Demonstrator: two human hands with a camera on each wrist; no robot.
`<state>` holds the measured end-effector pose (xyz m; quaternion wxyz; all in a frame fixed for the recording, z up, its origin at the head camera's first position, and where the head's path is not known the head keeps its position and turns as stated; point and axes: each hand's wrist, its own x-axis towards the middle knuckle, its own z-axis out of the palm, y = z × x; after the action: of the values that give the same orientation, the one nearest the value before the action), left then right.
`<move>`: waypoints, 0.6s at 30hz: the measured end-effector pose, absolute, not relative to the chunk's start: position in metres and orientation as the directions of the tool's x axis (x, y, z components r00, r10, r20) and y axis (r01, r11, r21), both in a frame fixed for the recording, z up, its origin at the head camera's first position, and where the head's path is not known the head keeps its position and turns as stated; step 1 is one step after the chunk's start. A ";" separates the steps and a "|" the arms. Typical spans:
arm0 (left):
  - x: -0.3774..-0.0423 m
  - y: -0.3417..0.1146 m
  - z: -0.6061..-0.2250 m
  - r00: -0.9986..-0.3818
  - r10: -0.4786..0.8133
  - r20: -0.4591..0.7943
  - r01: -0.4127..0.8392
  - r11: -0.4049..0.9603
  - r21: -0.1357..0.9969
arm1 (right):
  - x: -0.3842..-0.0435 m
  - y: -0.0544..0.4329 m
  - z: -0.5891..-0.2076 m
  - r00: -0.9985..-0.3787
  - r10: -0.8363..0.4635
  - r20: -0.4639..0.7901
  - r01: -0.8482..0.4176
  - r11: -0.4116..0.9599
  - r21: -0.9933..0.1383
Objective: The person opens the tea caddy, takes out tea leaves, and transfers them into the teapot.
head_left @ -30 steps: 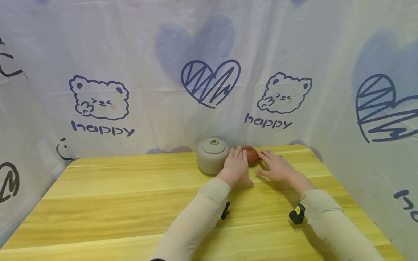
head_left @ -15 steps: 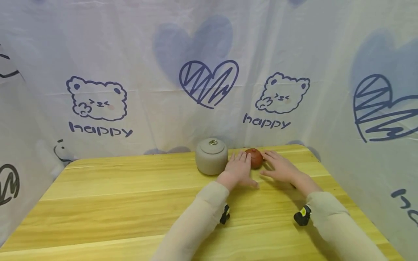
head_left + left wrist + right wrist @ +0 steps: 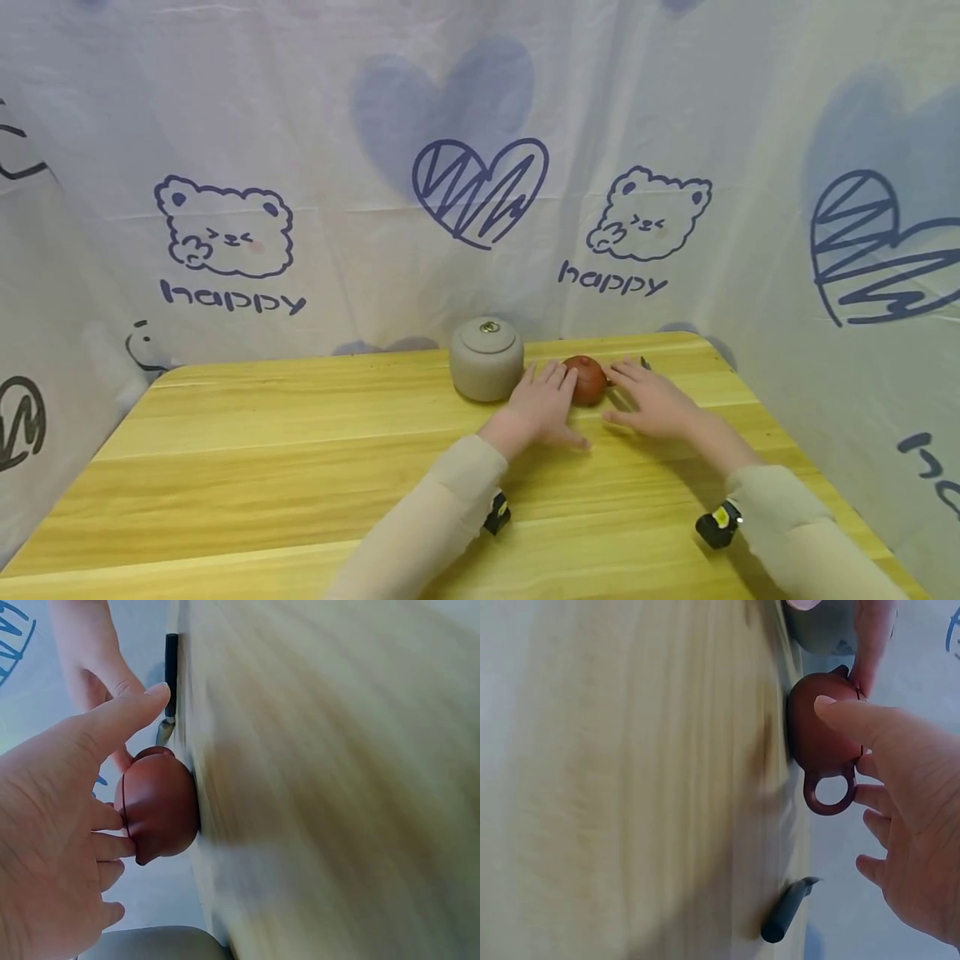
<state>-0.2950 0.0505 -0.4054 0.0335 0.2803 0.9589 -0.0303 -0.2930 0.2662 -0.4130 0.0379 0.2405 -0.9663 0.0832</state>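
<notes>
A small reddish-brown clay teapot (image 3: 587, 385) stands upright on the wooden table between both hands. My left hand (image 3: 538, 410) lies along its left side with fingers extended, their tips by the lid edge and spout in the left wrist view. On the other side is my right hand (image 3: 658, 405), fingers fairly straight, by the ring-shaped handle (image 3: 829, 796). The right thumb reaches in front of the pot's body (image 3: 817, 727); whether it touches cannot be told. Behind the right fingers lies a black-handled tool (image 3: 786, 913) with a thin tapered tip.
A grey lidded jar (image 3: 486, 367) with a small ring on its lid stands just left of my left hand, near the table's back edge. The wooden tabletop (image 3: 262, 467) extends to the left and front. A printed cloth (image 3: 360, 250) hangs behind and at the sides.
The teapot has come toward me and slightly right, away from the back edge, with both hands moving alongside it. Part of the black-handled tool now shows behind my right fingers. The jar stays put.
</notes>
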 end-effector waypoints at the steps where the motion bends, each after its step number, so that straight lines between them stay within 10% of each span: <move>1: -0.293 0.049 -0.406 -0.838 0.540 -0.081 0.544 0.838 -0.048 | -0.291 0.265 -0.413 -0.878 -0.465 0.116 -0.478 0.868 -0.136; 18: -0.247 0.008 -0.403 -0.792 0.604 -0.091 0.604 0.796 0.029 | -0.241 0.245 -0.413 -0.843 -0.516 0.151 -0.533 0.839 -0.108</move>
<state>-0.2474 0.0082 -0.4025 0.0480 0.3193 0.9465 -0.0007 -0.2412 0.2453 -0.4133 0.0583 0.2739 -0.9572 0.0729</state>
